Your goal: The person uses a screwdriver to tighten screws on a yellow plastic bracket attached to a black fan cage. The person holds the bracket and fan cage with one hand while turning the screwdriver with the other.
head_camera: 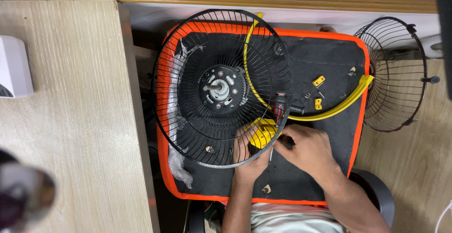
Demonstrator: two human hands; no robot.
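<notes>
A black wire fan guard (188,58) with the bare motor (219,90) at its centre lies on a black mat with an orange border (329,54). My left hand (248,156) reaches under the guard's lower rim and grips a yellow fan part (263,131). My right hand (307,147) is closed around a black screwdriver handle (285,141), its thin shaft pointing down beside the yellow part. A red-and-black tool (279,106) stands just above both hands.
A yellow ring (346,102) curves across the mat, with two small yellow clips (318,81) and loose screws near it. A second wire guard (398,75) lies at the right. A wooden board (66,120) is at the left, and a white object (14,65) on it.
</notes>
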